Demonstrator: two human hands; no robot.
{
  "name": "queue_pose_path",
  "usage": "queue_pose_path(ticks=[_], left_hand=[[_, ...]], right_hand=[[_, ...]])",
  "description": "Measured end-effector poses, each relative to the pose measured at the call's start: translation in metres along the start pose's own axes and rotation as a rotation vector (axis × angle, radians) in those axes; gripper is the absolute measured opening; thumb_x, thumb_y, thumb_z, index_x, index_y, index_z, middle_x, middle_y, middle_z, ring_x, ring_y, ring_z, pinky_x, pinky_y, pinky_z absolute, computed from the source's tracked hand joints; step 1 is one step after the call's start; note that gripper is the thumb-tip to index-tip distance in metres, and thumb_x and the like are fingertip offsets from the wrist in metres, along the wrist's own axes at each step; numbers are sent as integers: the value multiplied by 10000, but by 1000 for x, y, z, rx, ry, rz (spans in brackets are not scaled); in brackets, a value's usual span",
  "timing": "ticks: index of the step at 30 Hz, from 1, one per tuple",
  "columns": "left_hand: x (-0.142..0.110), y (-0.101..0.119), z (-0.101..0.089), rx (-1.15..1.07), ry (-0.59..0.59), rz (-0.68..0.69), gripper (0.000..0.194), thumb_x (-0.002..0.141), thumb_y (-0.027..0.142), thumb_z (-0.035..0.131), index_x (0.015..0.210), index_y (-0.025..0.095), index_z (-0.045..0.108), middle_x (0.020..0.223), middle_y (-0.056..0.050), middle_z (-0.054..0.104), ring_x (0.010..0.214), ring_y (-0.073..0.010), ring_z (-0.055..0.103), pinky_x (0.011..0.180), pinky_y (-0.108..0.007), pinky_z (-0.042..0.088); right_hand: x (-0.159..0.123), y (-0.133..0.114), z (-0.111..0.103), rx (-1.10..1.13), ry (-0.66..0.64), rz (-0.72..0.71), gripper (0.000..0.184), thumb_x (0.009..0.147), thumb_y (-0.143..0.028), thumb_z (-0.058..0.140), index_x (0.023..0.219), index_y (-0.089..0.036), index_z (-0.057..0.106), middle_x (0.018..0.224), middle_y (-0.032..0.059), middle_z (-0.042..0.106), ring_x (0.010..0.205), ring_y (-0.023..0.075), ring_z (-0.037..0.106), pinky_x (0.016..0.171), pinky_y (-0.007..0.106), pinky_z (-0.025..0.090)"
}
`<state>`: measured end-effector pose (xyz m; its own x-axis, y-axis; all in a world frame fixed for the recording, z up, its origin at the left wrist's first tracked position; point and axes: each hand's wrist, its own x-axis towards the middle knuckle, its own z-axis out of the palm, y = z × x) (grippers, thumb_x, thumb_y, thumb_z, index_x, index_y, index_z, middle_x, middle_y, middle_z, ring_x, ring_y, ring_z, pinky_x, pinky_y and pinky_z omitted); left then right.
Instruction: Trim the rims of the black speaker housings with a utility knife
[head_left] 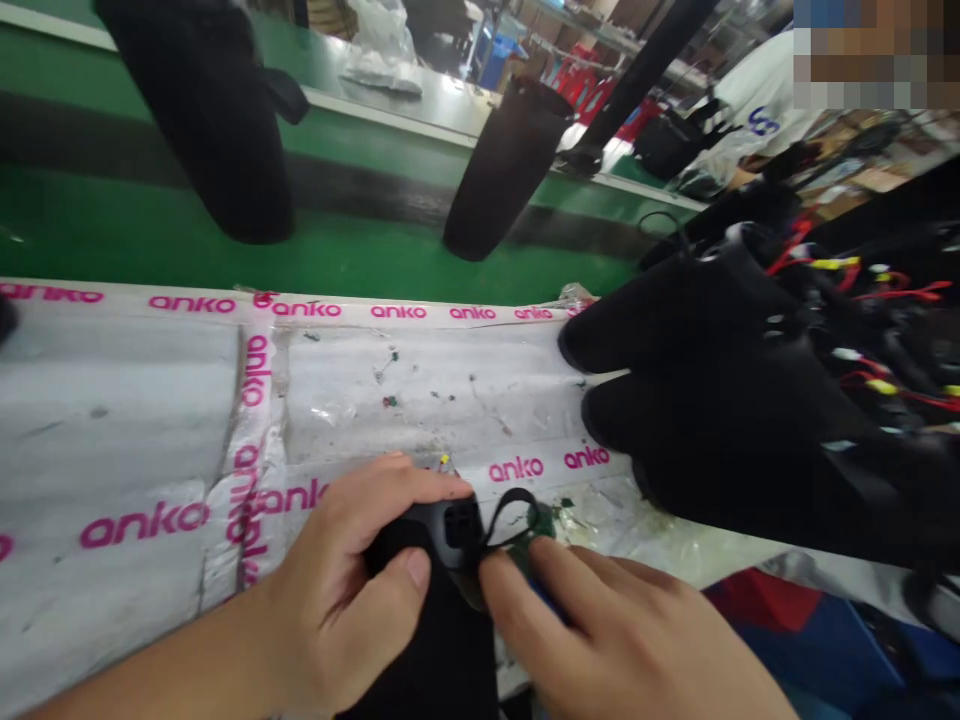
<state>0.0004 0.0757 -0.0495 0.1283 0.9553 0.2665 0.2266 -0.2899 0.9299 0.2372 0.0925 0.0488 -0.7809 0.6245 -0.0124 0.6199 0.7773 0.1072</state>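
In front of me lies a black fabric-covered tube [457, 650], its near end running out of the picture. A dark plastic end piece [448, 535] with small square openings faces up on it. My left hand [352, 590] is closed around this end, with the fingers across its top and the thumb on the near side. From the end piece a thin black strap [517, 500] curves up in a loop. Beside the strap my right hand [600, 620] has its fingers bent and closed against the tube; what they hold is hidden. A dark green piece [536, 535] shows by its fingertips.
Several black tubes with red and yellow wires [675, 330] lie piled on the right. Two more black tubes stand on the green conveyor belt [360, 240] beyond the bench. White sheeting with pink-printed tape [420, 390] covers the bench, with small scraps on it. A person in white [772, 100] is at upper right.
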Motion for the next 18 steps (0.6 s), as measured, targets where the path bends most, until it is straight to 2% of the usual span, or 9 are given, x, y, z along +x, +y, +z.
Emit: queue_pose_path(ticks=[3,4,5,7,10,13,14,16,18], left_hand=[[-6,-9,-7,81,-97,-16,444,1025,319,648,1449,444,694,1395,68,788,1313,-228,734,1206,-269,545],[-9,-13,-7,95,-65,-31,401,1027,355,641,1409,440,725,1390,78,792,1300,-222,743,1173,-233,561],[-11,-17,-7,112,-28,-105,367,1041,375,618,1381,436,742,1414,82,779,1332,-228,726,1181,-234,554],[-12,-21,-8,122,3,-179,354,1049,406,602,1369,432,749,1434,88,769,1358,-221,710,1178,-210,543],[-7,-17,-11,105,-114,-94,363,1042,396,640,1384,462,742,1400,92,793,1330,-216,727,1175,-231,548],[5,-7,-11,18,-134,-53,348,1058,387,624,1372,457,756,1341,41,817,1318,-285,720,1179,-389,560],[9,-5,-10,-31,-83,-52,334,1061,392,614,1354,442,767,1304,18,824,1279,-303,726,1138,-421,575],[16,0,-6,-66,-83,-44,335,1072,406,583,1356,434,760,1216,-8,826,1159,-305,751,977,-417,622],[21,4,-2,-94,-113,-37,334,1070,419,567,1337,408,767,1077,-27,815,972,-286,757,797,-383,618]], right_hand=[[8,-9,2,-131,153,78,181,993,-189,552,1149,-281,543,690,-54,626,519,197,608,464,346,411],[10,-11,4,-159,192,100,155,995,-211,567,1128,-287,546,654,-58,610,498,199,585,450,350,378],[12,-12,6,-180,225,117,137,994,-226,579,1110,-290,546,619,-64,588,472,199,558,436,353,344],[13,-12,7,-202,240,129,126,997,-239,572,1109,-289,541,602,-64,585,457,202,546,428,358,317],[8,-10,2,-148,210,121,175,981,-221,559,1139,-286,526,664,-54,628,494,203,583,447,366,357],[1,-4,0,-27,62,48,351,883,-200,592,1220,-260,513,816,-26,694,577,202,648,491,371,427],[-1,-1,2,19,24,10,407,835,-179,599,1225,-253,509,831,-26,692,575,199,647,484,374,422],[-2,3,5,78,-17,-27,468,755,-143,591,1202,-248,502,818,-28,673,542,193,628,461,375,404],[-2,5,7,95,0,-22,435,754,-156,572,1174,-249,502,782,-29,647,497,189,596,446,369,394]])
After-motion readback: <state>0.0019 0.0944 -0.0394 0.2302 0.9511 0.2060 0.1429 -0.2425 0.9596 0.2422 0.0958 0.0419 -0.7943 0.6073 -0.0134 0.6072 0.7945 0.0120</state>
